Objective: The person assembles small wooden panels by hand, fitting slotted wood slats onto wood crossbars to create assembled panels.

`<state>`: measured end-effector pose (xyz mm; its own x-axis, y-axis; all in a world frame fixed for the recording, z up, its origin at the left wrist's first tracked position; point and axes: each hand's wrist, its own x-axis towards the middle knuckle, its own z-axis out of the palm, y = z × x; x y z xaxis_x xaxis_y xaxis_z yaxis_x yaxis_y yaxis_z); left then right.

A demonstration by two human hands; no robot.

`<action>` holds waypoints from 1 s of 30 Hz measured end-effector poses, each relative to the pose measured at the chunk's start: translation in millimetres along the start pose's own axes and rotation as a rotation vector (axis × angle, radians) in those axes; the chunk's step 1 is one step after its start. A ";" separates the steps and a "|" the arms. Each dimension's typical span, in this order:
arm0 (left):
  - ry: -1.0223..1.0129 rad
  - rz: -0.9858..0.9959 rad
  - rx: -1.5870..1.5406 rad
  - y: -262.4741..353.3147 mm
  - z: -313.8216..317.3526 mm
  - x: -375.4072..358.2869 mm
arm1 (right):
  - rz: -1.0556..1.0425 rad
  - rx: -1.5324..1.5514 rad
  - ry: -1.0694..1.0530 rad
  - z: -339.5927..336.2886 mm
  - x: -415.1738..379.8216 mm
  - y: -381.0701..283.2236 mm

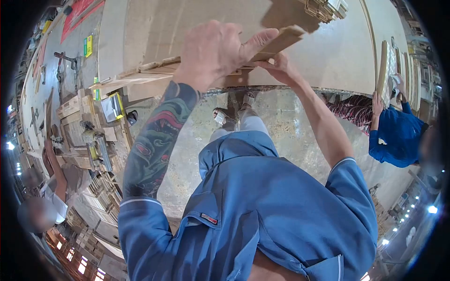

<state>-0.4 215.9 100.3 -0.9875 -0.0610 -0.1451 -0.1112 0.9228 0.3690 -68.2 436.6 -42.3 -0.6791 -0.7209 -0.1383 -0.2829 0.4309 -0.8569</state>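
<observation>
Grip of your left hand (212,51), tattooed forearm: closed over one pale brown wooden board (286,41), slightly blurred, with the thumb laid along the board and the remaining fingers largely hidden. Your right hand (280,69) has its bent fingers at the lower edge of that board; how far they close cannot be determined from this view.

The board, one in number, is raised at a slant above the near edge of the pale, flat counter (337,61), in front of your body. One long, thin assembly of light wooden strips (145,75) extends from beneath your left hand toward the left; whether it is joined to the board cannot be told.

One bundle of light wooden slats (326,9) lies beyond the board, at the far side of the counter; its exact count is unclear. To the left, two yellow-and-green packets are noted: one upper packet (88,46) and one lower packet (96,89).

Two co-workers are recorded. One person in a blue top (397,136), at right, has a hand at one ribbed pale panel (385,75); one person in a white top (56,203) is at far left. Your two sandalled feet (220,116) are on the grey floor (187,159).
</observation>
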 end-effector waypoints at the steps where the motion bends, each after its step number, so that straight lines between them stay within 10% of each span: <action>1: -0.005 -0.004 -0.005 1.1 -1.5 -1.3 | 0.005 0.001 -0.006 5.8 0.7 4.2; 10: -0.006 -0.027 0.077 5.4 -12.9 -3.6 | -0.217 -0.335 0.136 29.8 4.3 25.3; 14: 0.570 0.258 -0.473 -19.8 -15.7 -14.8 | -0.450 -0.217 0.238 34.3 11.7 40.3; 17: 0.953 -0.193 -1.403 -95.1 -29.7 -131.5 | -0.134 -0.328 -0.030 39.7 8.1 49.3; 18: 1.276 -0.547 -1.161 -70.2 -30.1 -138.4 | -0.160 -0.351 -0.014 29.5 7.5 32.7; 20: 1.019 -0.768 -1.822 -53.5 -13.4 -171.0 | -0.192 -0.367 -0.005 21.8 22.5 14.3; 22: 0.585 -0.555 -2.120 -47.8 12.1 -191.0 | -0.414 -0.446 0.139 18.0 48.6 5.9; 30: 0.730 -1.086 -2.496 -89.0 97.7 -137.6 | 0.064 -0.314 0.276 56.8 87.4 33.2</action>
<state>156.3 179.3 -2.3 -0.4445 -0.3389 -0.8292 0.3580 -0.9157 0.1824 -98.5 357.1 -111.0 -0.8461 -0.5330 -0.0114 -0.3977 0.6453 -0.6522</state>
